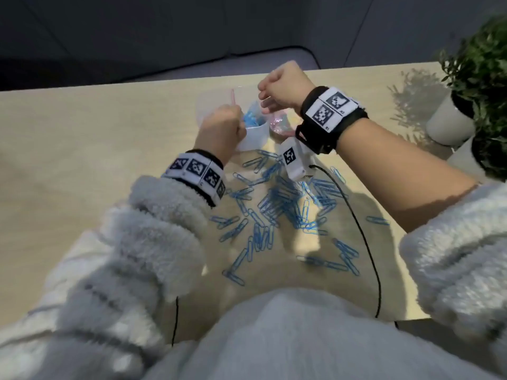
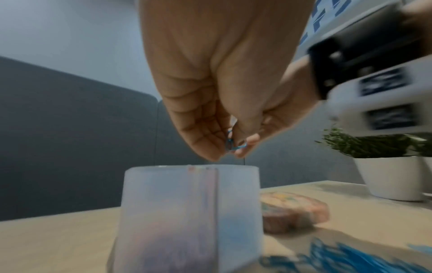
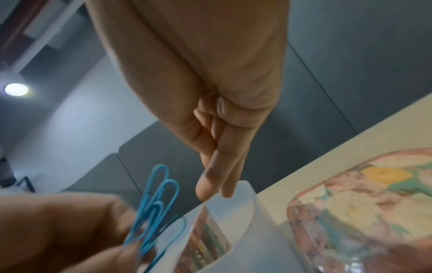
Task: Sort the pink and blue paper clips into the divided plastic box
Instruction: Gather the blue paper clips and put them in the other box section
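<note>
The left hand (image 1: 220, 130) pinches a small bunch of blue paper clips (image 3: 151, 208) in its grip just above the divided plastic box (image 2: 189, 212), while the right hand (image 1: 282, 86) hovers over the box with fingers loosely extended, holding nothing. Many more blue clips (image 1: 282, 204) lie scattered on the worktop (image 1: 82, 138). They look light, stiff and slick, likely to tangle, so pinching across the flat loops seems best.

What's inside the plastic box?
Inside the divided plastic box, blue paper clips fill one compartment. The left hand pinches more clips above it. Its cloudy walls and both hands hide the other compartments.
</note>
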### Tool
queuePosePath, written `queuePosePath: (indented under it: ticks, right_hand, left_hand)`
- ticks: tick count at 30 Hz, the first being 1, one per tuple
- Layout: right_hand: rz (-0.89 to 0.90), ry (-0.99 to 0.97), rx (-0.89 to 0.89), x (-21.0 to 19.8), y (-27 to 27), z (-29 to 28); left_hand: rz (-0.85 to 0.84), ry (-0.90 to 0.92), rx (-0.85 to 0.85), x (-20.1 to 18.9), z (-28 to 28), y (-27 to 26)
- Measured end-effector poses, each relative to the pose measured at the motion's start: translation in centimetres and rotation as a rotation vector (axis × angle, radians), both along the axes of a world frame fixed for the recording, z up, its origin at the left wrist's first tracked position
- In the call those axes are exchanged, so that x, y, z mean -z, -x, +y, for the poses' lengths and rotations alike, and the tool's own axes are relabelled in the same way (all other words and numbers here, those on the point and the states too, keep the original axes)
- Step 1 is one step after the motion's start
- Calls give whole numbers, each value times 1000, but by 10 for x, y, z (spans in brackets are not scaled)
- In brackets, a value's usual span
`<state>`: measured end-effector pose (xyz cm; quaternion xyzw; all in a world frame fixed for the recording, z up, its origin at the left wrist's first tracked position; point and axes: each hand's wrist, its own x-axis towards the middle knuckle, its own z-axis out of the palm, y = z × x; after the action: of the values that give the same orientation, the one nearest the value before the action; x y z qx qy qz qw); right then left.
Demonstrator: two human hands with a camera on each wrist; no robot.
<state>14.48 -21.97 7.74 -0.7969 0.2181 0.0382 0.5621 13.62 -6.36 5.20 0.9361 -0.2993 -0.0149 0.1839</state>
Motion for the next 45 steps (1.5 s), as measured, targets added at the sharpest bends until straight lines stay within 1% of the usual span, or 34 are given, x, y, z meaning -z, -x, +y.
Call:
queuePosePath:
  ticks: [1,3,5,7,9,10,12,13,15,18,20,24,26,29,31,35,39,42,45]
  right_hand:
    - [-43,-75,69,-2,9,-4]
    - [-77,-124,117,0,28,-15]
    - [-61,-85,114,10,46,-26]
    - [6,4,95,26,64,-36]
    - [89,182,13,44,79,-42]
    - [127,286,-32,55,85,-46]
    - [196,458,-81,73,94,-50]
    - [217,511,-101,80,96,-50]
    - [209,602,-196,91,96,-43]
    - [160,772,-334,97,92,-24]
    - [135,826,-397,98,92,-12]
    - [114,854,-526,100,105,3]
    - [114,814,-567,101,116,2]
    - [89,703,-542,97,125,-5]
    - [95,710,-528,93,124,-7]
    - [96,805,-597,94,119,11]
    - [70,800,-582,99,121,23]
    - [73,785,-589,103,124,23]
    - [94,760,-601,101,124,17]
  left_hand:
    - [5,-56,-31,-4,-7,-12]
    - [69,-194,-48,-5,-19,-31]
    - [101,-308,0,-2,-29,-40]
    - [97,-368,23,1,-36,-39]
    - [35,-337,17,3,-38,-29]
    - [-32,-267,38,5,-36,-20]
    - [-151,-98,172,15,-28,2]
    - [-134,-70,256,22,-24,13]
    - [3,-130,344,41,-17,30]
    - [177,-302,319,68,-13,35]
    - [204,-346,333,76,-12,33]
    - [130,-361,392,78,-6,36]
    - [96,-351,390,81,1,42]
    - [154,-223,351,85,13,47]
    - [206,-162,298,85,16,45]
    - [204,-190,297,80,13,45]
    - [191,-165,290,77,11,52]
    - [159,-199,304,77,12,55]
    - [156,-177,318,78,14,56]
